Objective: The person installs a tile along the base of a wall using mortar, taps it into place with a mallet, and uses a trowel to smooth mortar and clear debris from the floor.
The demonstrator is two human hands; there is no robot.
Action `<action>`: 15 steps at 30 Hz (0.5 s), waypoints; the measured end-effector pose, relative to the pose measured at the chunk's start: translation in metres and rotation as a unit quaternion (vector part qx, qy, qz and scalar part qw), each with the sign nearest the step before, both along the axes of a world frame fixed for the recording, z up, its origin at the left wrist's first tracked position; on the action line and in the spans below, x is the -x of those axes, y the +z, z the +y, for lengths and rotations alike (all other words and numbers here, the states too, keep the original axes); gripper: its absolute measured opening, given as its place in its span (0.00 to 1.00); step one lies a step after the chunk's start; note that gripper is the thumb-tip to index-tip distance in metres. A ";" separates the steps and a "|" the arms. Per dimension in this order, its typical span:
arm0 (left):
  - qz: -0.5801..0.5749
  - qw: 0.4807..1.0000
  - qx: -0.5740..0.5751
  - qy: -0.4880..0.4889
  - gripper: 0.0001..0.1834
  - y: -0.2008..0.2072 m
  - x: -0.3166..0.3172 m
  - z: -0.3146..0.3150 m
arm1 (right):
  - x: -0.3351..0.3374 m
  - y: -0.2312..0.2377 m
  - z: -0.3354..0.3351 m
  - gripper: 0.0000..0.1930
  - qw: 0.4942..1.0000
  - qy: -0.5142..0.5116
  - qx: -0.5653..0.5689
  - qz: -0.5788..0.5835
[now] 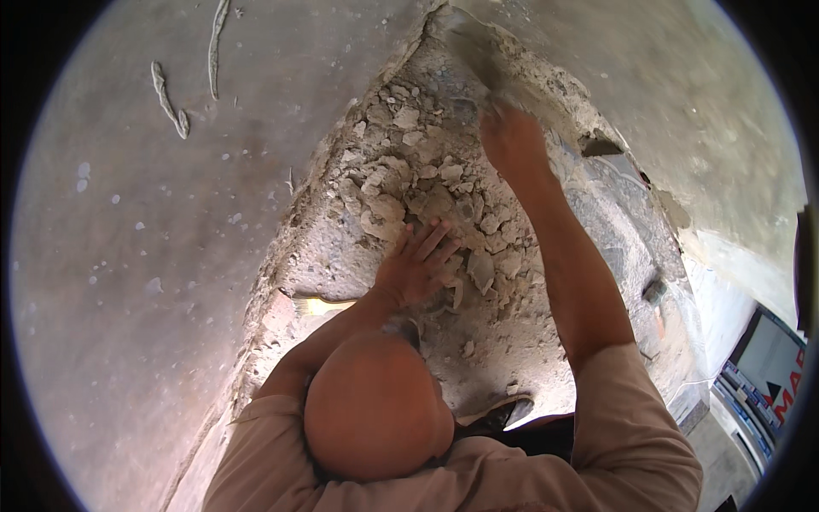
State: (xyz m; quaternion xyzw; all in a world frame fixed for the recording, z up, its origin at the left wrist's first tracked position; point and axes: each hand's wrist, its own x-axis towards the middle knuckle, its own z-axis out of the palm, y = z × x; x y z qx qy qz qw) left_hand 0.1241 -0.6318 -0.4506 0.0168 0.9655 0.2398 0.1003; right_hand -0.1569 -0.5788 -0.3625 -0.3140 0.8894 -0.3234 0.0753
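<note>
My left hand (pixel 418 266) is open, its fingers spread over a heap of broken, grey-brown rubble (pixel 380 192). Farther off and to the right, my right hand (pixel 514 141) is closed around a grey tool (pixel 474 53). Motion smears this tool, so I cannot tell its exact kind; it reaches toward the far corner of a rough, broken-out strip of ground. Loose chunks and flat flakes lie between my two hands.
Smooth grey concrete (pixel 162 230) borders the pit on the left, with two dried strips lying on it. Another smooth surface (pixel 682 102) rises at right, beside a dark gap (pixel 601 145). A small dark block (pixel 655 291) lies at the right. Stacked items (pixel 746 401) stand at lower right.
</note>
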 end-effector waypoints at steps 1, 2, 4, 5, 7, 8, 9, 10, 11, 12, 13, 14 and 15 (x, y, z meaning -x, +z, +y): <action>0.007 1.000 -0.007 -0.002 0.38 -0.001 0.008 0.008 | 0.018 -0.003 -0.007 0.14 1.000 -0.002 -0.007 0.007; 0.012 1.000 -0.008 -0.006 0.38 -0.001 0.007 0.013 | 0.031 -0.013 -0.021 0.15 0.996 0.010 -0.082 -0.014; 0.022 1.000 0.007 -0.004 0.38 -0.003 0.000 0.002 | 0.030 -0.025 -0.034 0.15 0.989 0.030 -0.141 -0.031; -0.006 1.000 0.007 -0.017 0.39 -0.003 -0.006 0.002 | 0.021 -0.028 -0.017 0.15 0.997 0.025 -0.077 -0.006; -0.025 0.999 0.018 -0.020 0.39 -0.004 -0.002 -0.004 | 0.014 -0.014 -0.001 0.16 0.999 0.029 -0.001 0.029; -0.017 1.000 0.020 -0.016 0.39 -0.001 -0.006 -0.006 | 0.005 -0.001 0.007 0.15 1.000 0.009 -0.024 -0.004; -0.005 1.000 0.019 -0.016 0.39 -0.001 -0.007 -0.005 | 0.004 0.009 0.011 0.14 0.998 -0.015 -0.049 -0.033; -0.002 1.000 0.020 -0.015 0.39 -0.001 -0.008 -0.005 | 0.006 0.011 0.007 0.14 0.998 -0.014 -0.048 -0.030; -0.002 1.000 0.010 -0.014 0.39 -0.002 -0.009 -0.005 | 0.008 0.014 0.001 0.14 1.000 0.008 -0.016 -0.003; 0.001 1.000 -0.002 -0.015 0.40 -0.003 -0.006 -0.003 | 0.014 0.017 -0.002 0.15 0.999 0.029 0.013 0.027; 0.007 1.000 -0.007 -0.020 0.40 0.001 0.002 0.000 | 0.023 0.016 -0.002 0.15 0.999 0.024 0.008 0.032; -0.014 0.999 0.000 -0.033 0.40 0.005 0.009 0.004 | 0.034 0.015 -0.004 0.15 0.999 -0.004 -0.034 0.018; -0.029 0.999 0.010 -0.034 0.40 0.004 0.006 0.000 | 0.034 0.016 -0.013 0.15 0.997 -0.025 -0.067 -0.003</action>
